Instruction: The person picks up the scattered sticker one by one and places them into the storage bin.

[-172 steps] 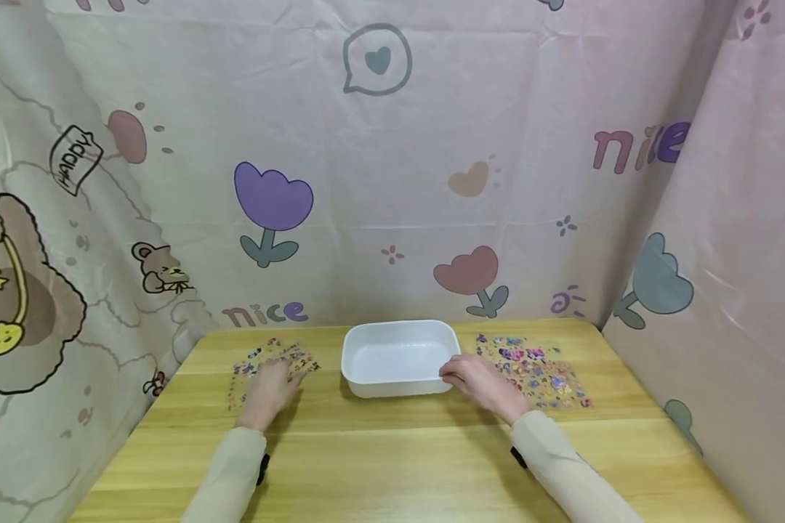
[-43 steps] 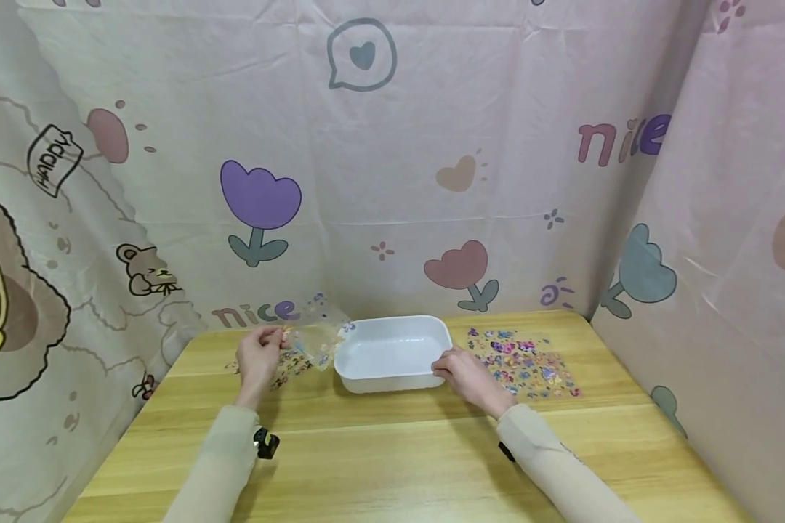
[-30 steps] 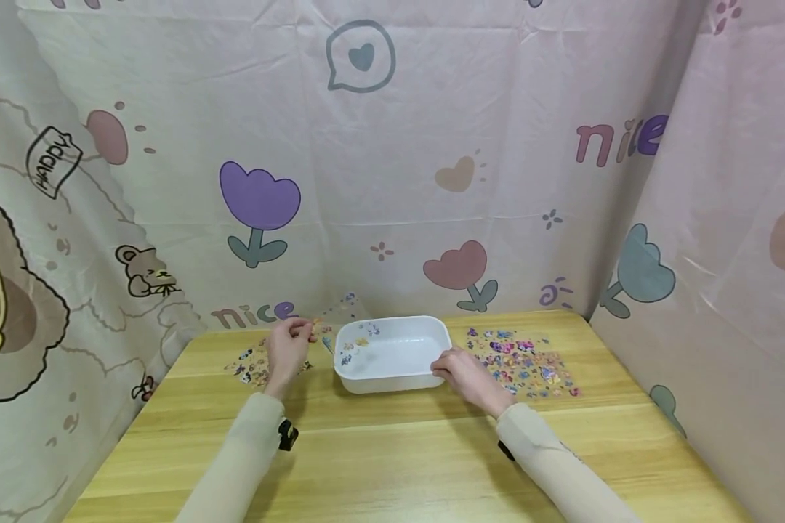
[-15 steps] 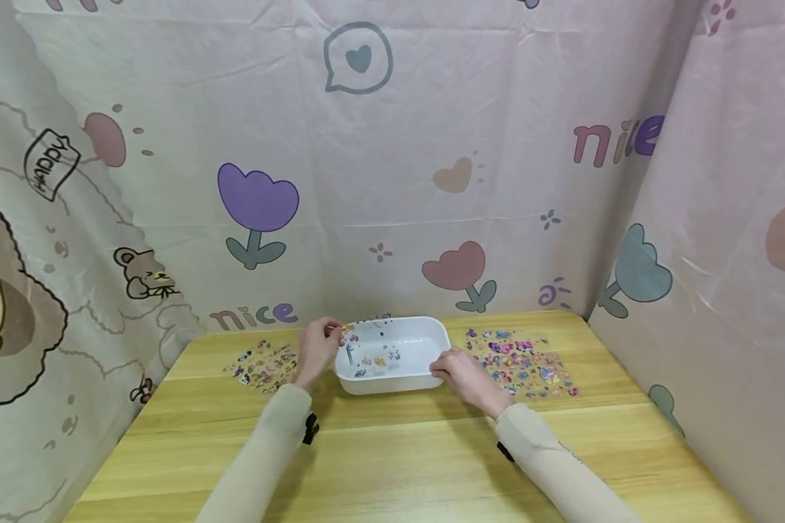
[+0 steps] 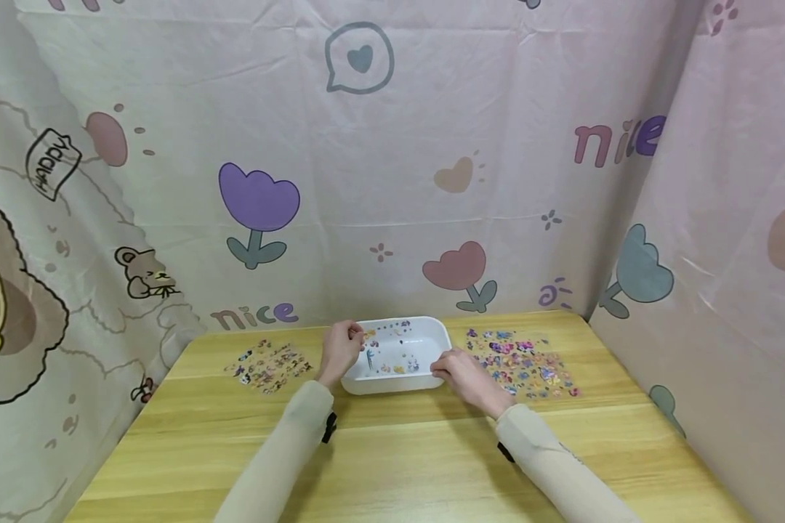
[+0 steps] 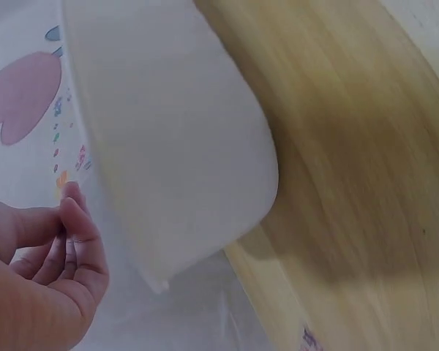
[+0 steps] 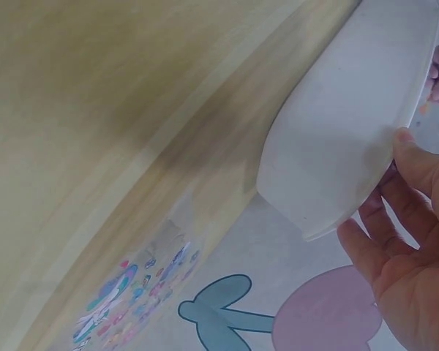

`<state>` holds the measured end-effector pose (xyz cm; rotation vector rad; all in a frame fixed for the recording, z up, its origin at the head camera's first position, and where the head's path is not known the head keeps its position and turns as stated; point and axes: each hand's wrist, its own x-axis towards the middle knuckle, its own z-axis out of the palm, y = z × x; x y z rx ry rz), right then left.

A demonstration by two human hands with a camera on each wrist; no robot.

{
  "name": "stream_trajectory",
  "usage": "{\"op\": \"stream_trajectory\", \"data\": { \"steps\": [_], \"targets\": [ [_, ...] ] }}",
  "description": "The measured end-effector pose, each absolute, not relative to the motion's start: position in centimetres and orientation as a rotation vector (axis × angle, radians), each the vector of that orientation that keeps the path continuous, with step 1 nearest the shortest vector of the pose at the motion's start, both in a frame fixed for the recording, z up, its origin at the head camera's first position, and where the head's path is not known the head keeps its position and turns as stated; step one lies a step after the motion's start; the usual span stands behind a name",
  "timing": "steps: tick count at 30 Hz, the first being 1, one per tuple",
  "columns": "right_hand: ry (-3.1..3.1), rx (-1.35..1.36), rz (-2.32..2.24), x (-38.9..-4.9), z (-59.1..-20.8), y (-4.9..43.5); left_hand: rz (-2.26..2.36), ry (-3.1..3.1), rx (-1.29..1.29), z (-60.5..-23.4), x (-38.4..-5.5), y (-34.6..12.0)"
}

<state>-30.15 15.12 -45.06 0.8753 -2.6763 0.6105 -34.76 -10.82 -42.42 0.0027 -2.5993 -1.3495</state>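
A white rectangular tub (image 5: 399,383) stands at the back of the wooden table. My left hand (image 5: 340,351) is at the tub's left end, thumb and fingertips pinching the edge of a clear sticker sheet (image 5: 392,356) printed with small coloured figures. The sheet spreads over the tub's opening. In the left wrist view the left hand (image 6: 51,270) is beside the tub's rim. My right hand (image 5: 467,378) grips the tub's front right corner. The right wrist view shows the right hand (image 7: 417,219) with its thumb on the rim and fingers along the outside.
Left of the tub lie clear sheets with small coloured stickers (image 5: 271,367) on the table (image 5: 392,465). More sticker sheets (image 5: 530,367) lie to the right, partly behind the right hand. A patterned curtain (image 5: 366,181) hangs right behind the table and at both sides.
My left hand has picked a clear sticker sheet off the left pile and carried it right, over the tub. My right hand has kept its grip on the tub's corner.
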Motion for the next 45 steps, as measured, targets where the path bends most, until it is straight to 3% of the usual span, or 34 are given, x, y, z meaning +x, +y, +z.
{"op": "stream_trajectory", "data": {
  "steps": [20, 29, 45],
  "targets": [
    [-2.65, 0.901, 0.587, -30.2, -45.2, 15.3, -1.126, -2.715, -0.115, -43.5, -35.5, -7.6],
    [-2.65, 0.901, 0.596, -30.2, -45.3, 15.2, -1.064, -2.745, -0.041, -43.5, -35.8, -6.3],
    [-2.646, 0.907, 0.579, -30.0, -45.3, 15.2, -1.016, -2.779, -0.141, -43.9, -35.5, -6.9]
  ]
}}
